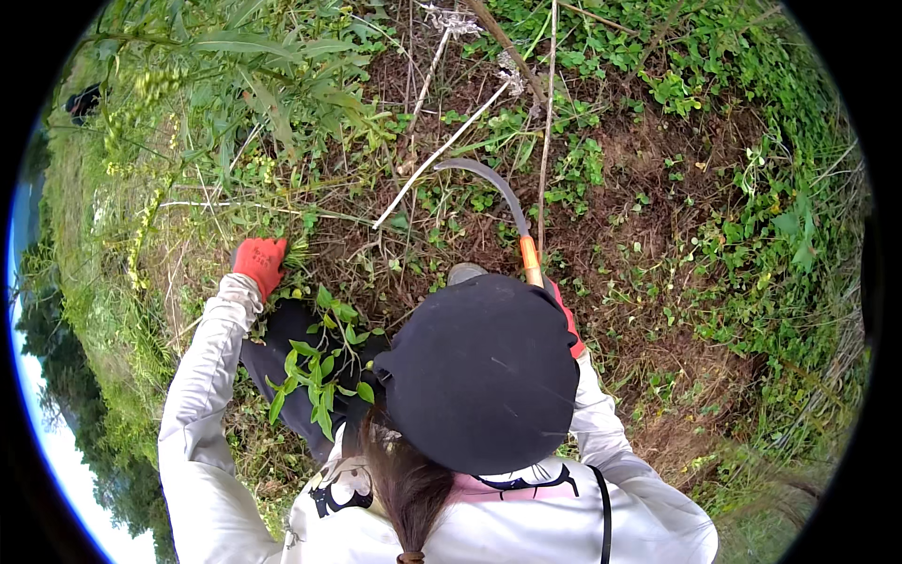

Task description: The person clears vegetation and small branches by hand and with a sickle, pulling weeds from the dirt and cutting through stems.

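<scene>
A sickle [502, 185] with a curved metal blade and an orange-collared wooden handle points up and left over the soil. My right hand [569, 321], in a red glove, is on its handle; the black hat hides much of that hand. At the left, my left hand [261, 264], in a red glove, is closed in a fist low to the ground. Green grass blades [299, 255] stick out from its right side. A leafy green sprig [320, 366] lies across the dark trouser leg, below and to the right of my left hand.
Dry pale stalks [442, 155] slant over the soil beyond the blade. Tall leafy weeds [282, 77] stand at upper left, low clover-like plants [705, 296] at right. A dark shape [84, 102], unclear, is far off at upper left. A shoe tip [465, 273] shows beside the hat.
</scene>
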`<state>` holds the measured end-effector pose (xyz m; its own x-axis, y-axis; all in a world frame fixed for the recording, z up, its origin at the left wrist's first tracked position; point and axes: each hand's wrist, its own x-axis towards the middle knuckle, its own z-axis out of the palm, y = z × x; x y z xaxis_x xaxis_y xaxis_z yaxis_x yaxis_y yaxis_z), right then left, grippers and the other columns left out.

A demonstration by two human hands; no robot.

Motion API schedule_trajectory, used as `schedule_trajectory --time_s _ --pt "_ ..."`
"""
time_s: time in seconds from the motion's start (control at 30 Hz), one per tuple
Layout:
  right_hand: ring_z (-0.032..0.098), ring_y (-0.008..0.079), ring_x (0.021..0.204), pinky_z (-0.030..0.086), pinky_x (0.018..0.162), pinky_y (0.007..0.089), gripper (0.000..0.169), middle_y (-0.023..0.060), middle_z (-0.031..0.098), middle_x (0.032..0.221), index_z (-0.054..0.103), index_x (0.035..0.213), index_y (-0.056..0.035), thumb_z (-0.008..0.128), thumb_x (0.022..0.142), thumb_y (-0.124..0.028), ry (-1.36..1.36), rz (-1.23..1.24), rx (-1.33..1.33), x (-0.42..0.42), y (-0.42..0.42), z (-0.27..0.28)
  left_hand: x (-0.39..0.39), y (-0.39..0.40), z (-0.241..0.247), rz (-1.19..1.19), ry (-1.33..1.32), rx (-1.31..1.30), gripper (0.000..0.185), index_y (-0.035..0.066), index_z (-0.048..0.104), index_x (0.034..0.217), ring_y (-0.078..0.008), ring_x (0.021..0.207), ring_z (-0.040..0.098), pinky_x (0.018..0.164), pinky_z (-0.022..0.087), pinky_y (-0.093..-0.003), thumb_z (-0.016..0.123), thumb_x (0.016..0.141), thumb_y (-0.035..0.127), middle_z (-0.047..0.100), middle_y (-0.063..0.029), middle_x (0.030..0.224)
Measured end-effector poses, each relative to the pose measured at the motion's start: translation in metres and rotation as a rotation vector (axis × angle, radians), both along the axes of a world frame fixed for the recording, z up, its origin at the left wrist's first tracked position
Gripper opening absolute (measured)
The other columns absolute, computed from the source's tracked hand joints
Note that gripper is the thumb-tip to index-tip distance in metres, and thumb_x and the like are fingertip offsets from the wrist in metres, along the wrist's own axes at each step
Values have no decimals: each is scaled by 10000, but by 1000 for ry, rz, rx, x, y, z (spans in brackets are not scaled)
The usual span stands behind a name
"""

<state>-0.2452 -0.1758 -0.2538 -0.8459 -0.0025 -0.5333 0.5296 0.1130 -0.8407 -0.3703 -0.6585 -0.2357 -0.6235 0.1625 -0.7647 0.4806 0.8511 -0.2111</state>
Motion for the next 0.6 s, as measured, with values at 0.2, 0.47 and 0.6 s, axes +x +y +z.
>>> schedule_trajectory --time_s 0.2,0.47,0.6 --pt "611 259 908 481 800 350 585 144 627 999 347 1429 -67 607 921 -194 -15 120 -5 -17 -7 -10 -12 85 22 -422 136 325 655 151 520 1312 -326 1324 397 1089 314 -477 708 700 290 426 -141 1429" --pt "590 200 906 474 803 319 542 108 611 1002 373 1406 -55 598 932 -191 -126 459 -61 21 44 38 -46 152 -66 -596 163 545 692 83 457 1355 -343 1421 283 1167 190 -528 656 701 194 300 -182 1527" --pt "579 171 905 471 805 303 522 89 602 1004 386 1395 -49 594 937 -189 -44 529 -118 25 58 43 -58 165 -76 -610 21 470 620 69 550 1230 -331 1307 420 1146 228 -495 718 654 225 497 -176 1337"
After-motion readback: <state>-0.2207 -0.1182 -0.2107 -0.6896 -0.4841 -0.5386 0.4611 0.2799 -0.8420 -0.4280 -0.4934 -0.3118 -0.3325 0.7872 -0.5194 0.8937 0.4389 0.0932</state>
